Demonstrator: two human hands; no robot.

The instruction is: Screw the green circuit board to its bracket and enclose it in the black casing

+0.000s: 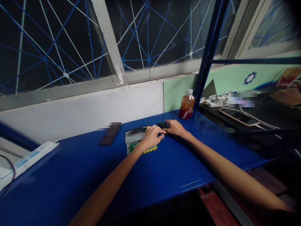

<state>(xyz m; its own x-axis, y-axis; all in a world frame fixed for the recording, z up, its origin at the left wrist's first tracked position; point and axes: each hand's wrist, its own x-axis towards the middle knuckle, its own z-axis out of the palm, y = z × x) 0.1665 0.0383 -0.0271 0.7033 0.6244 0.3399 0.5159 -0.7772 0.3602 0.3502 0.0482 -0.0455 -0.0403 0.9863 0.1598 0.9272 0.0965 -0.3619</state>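
Observation:
My left hand (152, 137) reaches over an open flat case (135, 137), its fingers drawn together and their tips close to my right hand. Anything between them is too small to make out. Inside the case a green and yellow insert (150, 150) shows, partly covered by my left hand and wrist. Just to the right, my right hand (175, 128) rests low over the blue table with its fingers curled on a dark green elongated object (161, 125). Part of that object is hidden under the fingers.
A dark flat item (110, 135), blurred out, lies left of the case. A bottle of reddish-orange drink (187, 105) stands behind my right hand. At far left is a white power strip (30, 160). On the right, a phone (240, 116) with cables lies near another person's hand (285, 95).

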